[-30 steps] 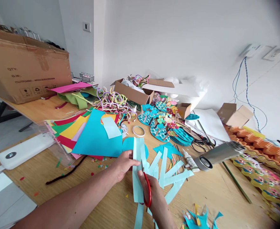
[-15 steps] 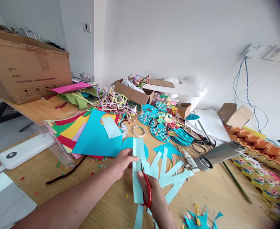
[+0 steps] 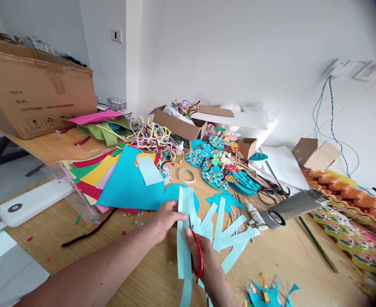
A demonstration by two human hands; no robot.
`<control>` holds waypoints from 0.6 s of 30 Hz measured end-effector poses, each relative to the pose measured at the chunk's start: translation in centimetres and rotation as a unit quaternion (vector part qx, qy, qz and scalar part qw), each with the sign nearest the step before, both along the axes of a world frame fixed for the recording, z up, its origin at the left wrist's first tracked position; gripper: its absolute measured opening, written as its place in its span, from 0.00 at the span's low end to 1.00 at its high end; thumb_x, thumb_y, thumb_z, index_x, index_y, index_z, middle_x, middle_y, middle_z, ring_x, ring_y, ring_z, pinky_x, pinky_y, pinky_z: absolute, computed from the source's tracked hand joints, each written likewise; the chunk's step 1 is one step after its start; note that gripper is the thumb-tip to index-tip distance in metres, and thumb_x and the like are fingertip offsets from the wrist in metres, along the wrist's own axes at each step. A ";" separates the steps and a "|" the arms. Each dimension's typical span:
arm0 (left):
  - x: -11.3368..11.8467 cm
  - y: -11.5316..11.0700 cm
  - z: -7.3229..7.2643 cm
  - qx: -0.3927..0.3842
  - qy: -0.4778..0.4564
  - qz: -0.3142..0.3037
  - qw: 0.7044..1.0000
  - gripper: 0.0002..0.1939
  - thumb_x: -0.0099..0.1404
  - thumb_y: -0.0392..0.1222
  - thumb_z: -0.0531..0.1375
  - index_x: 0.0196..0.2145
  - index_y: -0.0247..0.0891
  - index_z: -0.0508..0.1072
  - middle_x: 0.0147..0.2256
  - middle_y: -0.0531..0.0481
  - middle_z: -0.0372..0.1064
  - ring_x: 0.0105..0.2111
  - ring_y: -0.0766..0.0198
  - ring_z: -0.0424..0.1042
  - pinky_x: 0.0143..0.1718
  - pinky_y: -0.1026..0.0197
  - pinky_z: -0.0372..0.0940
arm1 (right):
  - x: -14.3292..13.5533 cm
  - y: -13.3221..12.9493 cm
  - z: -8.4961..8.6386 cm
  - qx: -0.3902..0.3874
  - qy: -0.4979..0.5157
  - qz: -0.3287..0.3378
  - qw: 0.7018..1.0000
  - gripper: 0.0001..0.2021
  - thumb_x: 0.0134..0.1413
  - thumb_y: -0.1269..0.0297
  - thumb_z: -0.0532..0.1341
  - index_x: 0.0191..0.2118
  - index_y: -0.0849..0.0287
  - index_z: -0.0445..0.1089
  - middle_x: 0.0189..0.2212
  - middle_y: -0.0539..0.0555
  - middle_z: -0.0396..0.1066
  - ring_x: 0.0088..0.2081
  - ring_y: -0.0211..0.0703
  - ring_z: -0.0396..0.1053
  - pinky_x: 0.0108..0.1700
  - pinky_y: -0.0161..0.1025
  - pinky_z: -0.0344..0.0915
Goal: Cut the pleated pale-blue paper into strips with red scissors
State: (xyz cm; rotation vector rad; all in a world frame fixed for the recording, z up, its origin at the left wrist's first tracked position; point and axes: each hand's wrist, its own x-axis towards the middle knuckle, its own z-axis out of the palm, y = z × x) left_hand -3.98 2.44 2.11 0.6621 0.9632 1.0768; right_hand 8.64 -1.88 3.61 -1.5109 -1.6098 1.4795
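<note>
A light blue paper strip (image 3: 184, 251) hangs upright in front of me, pinched near its upper part by my left hand (image 3: 171, 219). My right hand (image 3: 207, 256) is closed on red-handled scissors (image 3: 199, 256), whose blades lie along the right side of the paper. A narrower piece (image 3: 192, 209) splits off toward the top right of it. Several cut light blue strips (image 3: 219, 224) lie spread on the table just right of my hands. Behind the held paper is a blue paper disc (image 3: 175, 192).
Coloured sheets (image 3: 130, 183) and a white power bank (image 3: 34, 204) lie left. A tape roll (image 3: 186, 175) is beyond my hands. A glue bottle (image 3: 256, 215) and metal flask (image 3: 298, 207) stand or lie right. Blue scraps (image 3: 272, 294) are at the front right.
My left hand and the held paper have moved slightly down, toward me. The right hand with the scissors has stayed almost in place.
</note>
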 end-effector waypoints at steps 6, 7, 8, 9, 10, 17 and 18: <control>0.2 0.1 -0.5 0.005 0.006 0.001 1.000 0.13 0.44 0.32 0.61 0.31 0.35 0.69 0.30 0.46 0.73 0.30 0.60 0.71 0.31 0.59 0.64 | -0.1 0.1 0.1 0.005 0.001 -0.005 1.000 0.22 0.50 0.47 0.54 0.19 0.59 0.53 0.14 0.44 0.48 0.18 0.31 0.45 0.19 0.32 0.42; 0.2 0.1 -0.6 0.007 0.006 0.002 1.000 0.13 0.44 0.32 0.61 0.31 0.35 0.69 0.30 0.46 0.73 0.30 0.60 0.71 0.31 0.59 0.64 | -0.2 0.0 0.2 0.004 0.004 -0.006 1.000 0.22 0.50 0.47 0.54 0.19 0.59 0.53 0.14 0.44 0.48 0.18 0.31 0.45 0.19 0.32 0.42; 0.2 0.1 -0.6 0.009 0.005 0.003 1.000 0.13 0.44 0.32 0.61 0.32 0.35 0.69 0.30 0.46 0.73 0.30 0.60 0.71 0.32 0.59 0.64 | -0.2 0.0 0.3 0.005 0.007 -0.007 1.000 0.22 0.50 0.47 0.54 0.18 0.59 0.53 0.14 0.44 0.47 0.18 0.31 0.45 0.19 0.32 0.43; 0.2 0.1 -0.6 0.010 0.005 0.004 1.000 0.13 0.44 0.32 0.61 0.32 0.35 0.69 0.30 0.46 0.73 0.31 0.60 0.71 0.32 0.59 0.65 | -0.2 0.0 0.5 0.006 0.010 -0.008 1.000 0.22 0.50 0.47 0.55 0.18 0.59 0.52 0.14 0.44 0.47 0.18 0.31 0.45 0.19 0.32 0.43; 0.2 0.1 -0.6 0.009 0.006 0.003 1.000 0.13 0.44 0.32 0.61 0.31 0.35 0.69 0.30 0.46 0.73 0.31 0.60 0.71 0.32 0.59 0.65 | -0.3 -0.1 0.6 0.008 0.014 -0.008 1.000 0.21 0.50 0.47 0.55 0.18 0.59 0.52 0.14 0.44 0.47 0.18 0.31 0.45 0.19 0.31 0.43; 0.3 -0.1 -0.6 0.000 0.007 0.009 1.000 0.13 0.43 0.32 0.61 0.31 0.34 0.69 0.30 0.46 0.73 0.31 0.58 0.72 0.32 0.58 0.65 | -0.3 0.0 0.9 0.005 0.017 -0.012 1.000 0.21 0.49 0.48 0.56 0.19 0.59 0.54 0.14 0.43 0.46 0.18 0.30 0.45 0.19 0.31 0.46; 0.3 -0.1 -0.5 -0.001 0.006 0.009 1.000 0.13 0.43 0.32 0.61 0.31 0.34 0.69 0.30 0.46 0.73 0.31 0.58 0.72 0.32 0.58 0.65 | -0.3 0.1 0.9 0.003 0.016 -0.012 1.000 0.21 0.48 0.48 0.56 0.19 0.59 0.54 0.13 0.43 0.47 0.18 0.30 0.45 0.19 0.31 0.46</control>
